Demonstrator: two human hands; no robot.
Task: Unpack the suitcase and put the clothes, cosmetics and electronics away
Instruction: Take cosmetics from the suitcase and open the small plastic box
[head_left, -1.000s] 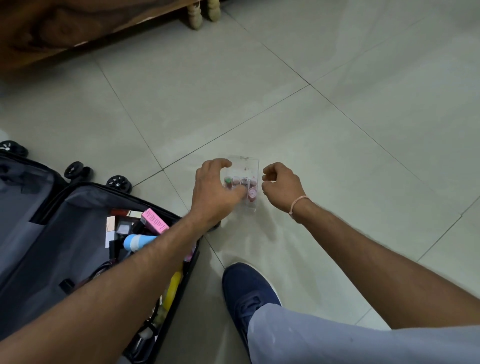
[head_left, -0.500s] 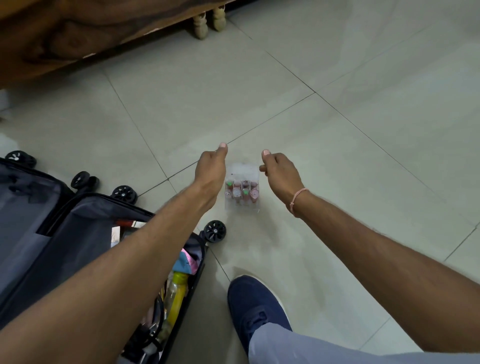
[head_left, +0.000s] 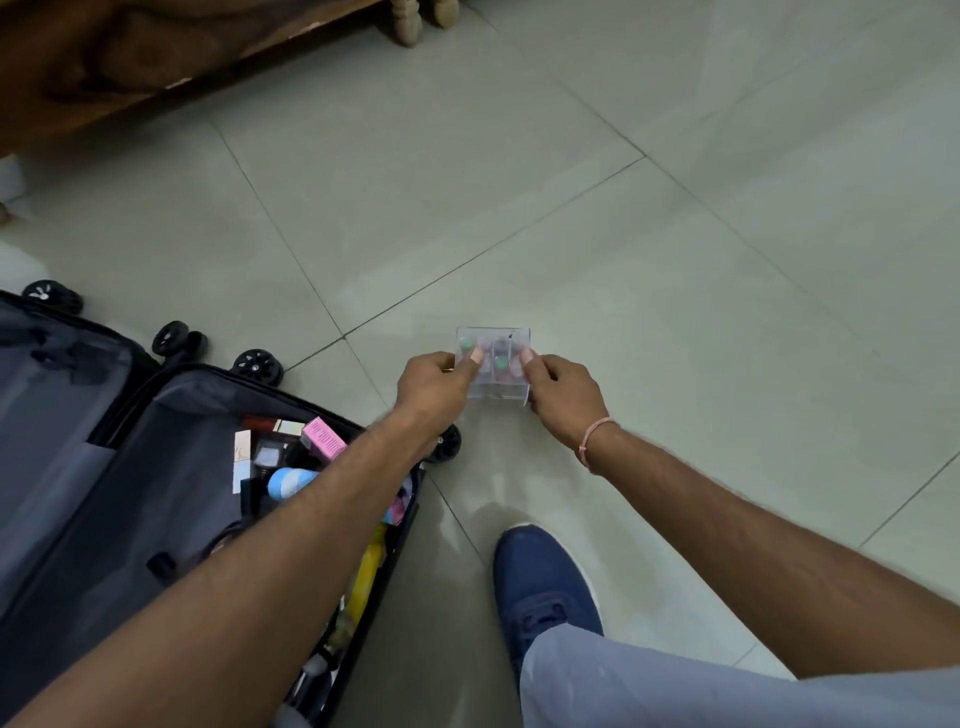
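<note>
Clearly the unpacking is only partly done. Both hands hold a small clear case (head_left: 493, 364) of little cosmetic pots just above the floor (head_left: 675, 260), beside the suitcase (head_left: 130, 467): the left hand (head_left: 434, 387) pinches its left edge, thumb on top, and the right hand (head_left: 563, 392) pinches its right edge the same way. Whether the case rests on the tiles or hangs just over them I cannot tell.

So one lot of cosmetics is out of the suitcase, but not yet put away anywhere proper. Much is left inside the open half: a pink box (head_left: 324, 441), a blue-capped bottle (head_left: 291, 480), a yellow bottle (head_left: 366, 577), some dark compacts and what looks like a cable near the lower edge. No clothes show in the part in view; the other half, lined grey, looks flat. A shoe (head_left: 545, 587) stands near the suitcase, and wooden furniture (head_left: 156, 52) lies beyond.
</note>
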